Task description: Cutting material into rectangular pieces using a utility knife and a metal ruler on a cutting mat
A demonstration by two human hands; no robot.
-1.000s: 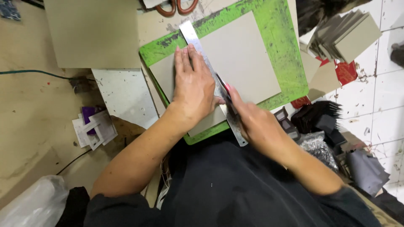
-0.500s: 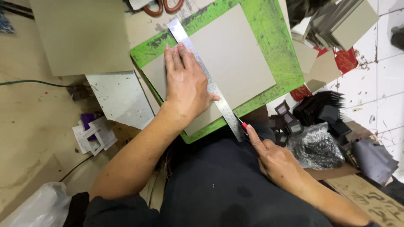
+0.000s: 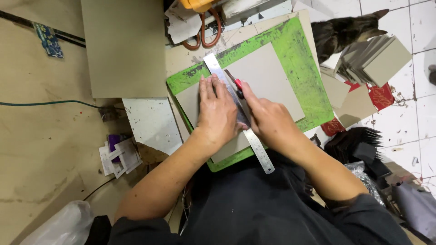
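Steel ruler pinned by left hand; right hand w/ red knife.

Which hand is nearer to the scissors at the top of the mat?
The right hand. It holds a red knife at the ruler, its tip reaching toward the scissors. The left hand presses flat on the ruler, lower on the board.
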